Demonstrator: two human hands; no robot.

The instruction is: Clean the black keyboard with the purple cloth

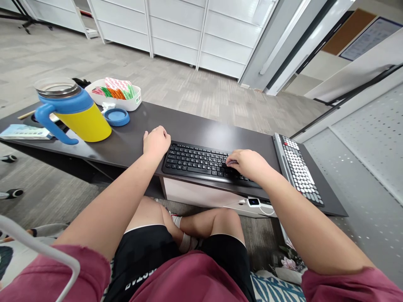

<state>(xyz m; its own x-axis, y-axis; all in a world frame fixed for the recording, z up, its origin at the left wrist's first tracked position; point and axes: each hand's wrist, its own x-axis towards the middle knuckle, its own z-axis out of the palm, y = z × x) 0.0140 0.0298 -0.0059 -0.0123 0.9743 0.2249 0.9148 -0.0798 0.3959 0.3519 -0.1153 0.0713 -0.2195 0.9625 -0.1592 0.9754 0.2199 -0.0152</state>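
Observation:
A black keyboard (pixel 195 161) lies along the near edge of the dark desk, slightly slanted. At its upper left corner rests my left hand (pixel 156 142), back upward with the fingers curled down; the fingertips are hidden, so whether anything is under them does not show. Over the keys on the keyboard's right part is my right hand (pixel 247 162). Its fingers are bent and drawn together, touching the keys. A small greyish bit shows between them, too small to make out. My right hand and wrist cover the keyboard's right-hand keys.
To the left stand a yellow-and-blue mug (pixel 86 117), a blue lid (pixel 116 117) and a white basket (pixel 134 100) with colourful packets. A grey-and-white keyboard (pixel 299 165) lies at the right. Below the desk edge hangs a small white device with a dark screen (pixel 253 202) and cable.

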